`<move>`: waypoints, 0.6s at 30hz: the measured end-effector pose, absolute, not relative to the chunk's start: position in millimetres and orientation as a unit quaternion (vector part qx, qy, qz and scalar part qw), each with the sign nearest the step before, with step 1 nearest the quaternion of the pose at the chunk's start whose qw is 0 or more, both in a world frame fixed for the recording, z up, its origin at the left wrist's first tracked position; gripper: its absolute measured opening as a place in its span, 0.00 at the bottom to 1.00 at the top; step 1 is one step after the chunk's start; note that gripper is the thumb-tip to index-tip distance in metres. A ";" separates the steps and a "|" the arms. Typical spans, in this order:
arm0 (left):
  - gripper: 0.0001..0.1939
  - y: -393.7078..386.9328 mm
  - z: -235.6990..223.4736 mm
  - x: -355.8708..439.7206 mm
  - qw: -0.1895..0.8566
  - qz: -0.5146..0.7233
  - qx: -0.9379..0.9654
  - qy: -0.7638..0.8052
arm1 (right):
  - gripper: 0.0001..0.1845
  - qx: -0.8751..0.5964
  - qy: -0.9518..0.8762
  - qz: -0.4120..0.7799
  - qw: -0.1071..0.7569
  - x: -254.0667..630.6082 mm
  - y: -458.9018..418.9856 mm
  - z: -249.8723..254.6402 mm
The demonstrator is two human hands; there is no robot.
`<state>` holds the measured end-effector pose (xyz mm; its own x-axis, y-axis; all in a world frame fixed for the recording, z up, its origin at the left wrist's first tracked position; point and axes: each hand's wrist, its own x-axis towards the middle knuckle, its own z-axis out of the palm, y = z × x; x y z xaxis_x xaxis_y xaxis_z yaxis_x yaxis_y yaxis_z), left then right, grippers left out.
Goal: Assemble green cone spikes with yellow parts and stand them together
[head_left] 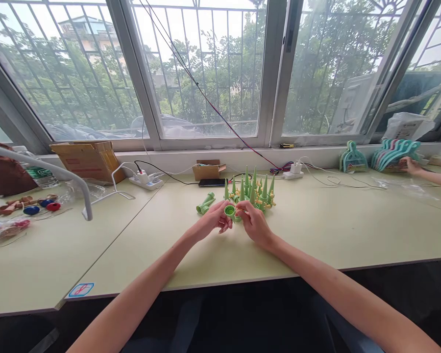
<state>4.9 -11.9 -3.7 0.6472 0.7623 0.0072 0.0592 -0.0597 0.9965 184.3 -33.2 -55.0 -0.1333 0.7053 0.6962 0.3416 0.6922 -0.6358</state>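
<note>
Head view: the left hand (218, 218) is holding a hollow green piece (230, 210) in curled fingers, above the bench (213, 260), between its front and back edges. The right hand (256, 223) is poising nearly closed fingertips at the rim; whether they are gripping anything is unclear. Green cones (252, 194) are standing just beyond, toward the back edge.

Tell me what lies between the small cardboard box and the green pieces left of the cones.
In the head view, a flat dark device, apparently a phone, lies between the small cardboard box and the green pieces.
</note>
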 end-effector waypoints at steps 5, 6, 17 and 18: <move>0.26 -11.5 -4.0 4.3 0.591 0.306 0.681 0.306 | 0.08 -0.358 -0.735 0.159 0.553 184.3 -33.5 -54.8; 0.25 -11.3 -4.1 4.3 0.583 0.313 0.684 0.308 | 0.08 -0.357 -0.736 0.159 0.553 184.3 -33.4 -54.9; 0.23 -10.5 -4.8 4.2 0.464 0.363 0.747 0.307 | 0.08 -0.381 -0.737 0.161 0.535 187.0 -33.9 -54.7; 0.23 -9.6 -6.6 4.0 0.457 0.365 0.752 0.302 | 0.08 -0.383 -0.737 0.161 0.534 187.1 -33.9 -54.5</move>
<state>4.0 -9.6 -6.6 0.5509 0.7888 0.2726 0.1211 -0.3987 0.9090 187.1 -33.9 -54.5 -0.1370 0.7362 0.6628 0.3929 0.6546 -0.6458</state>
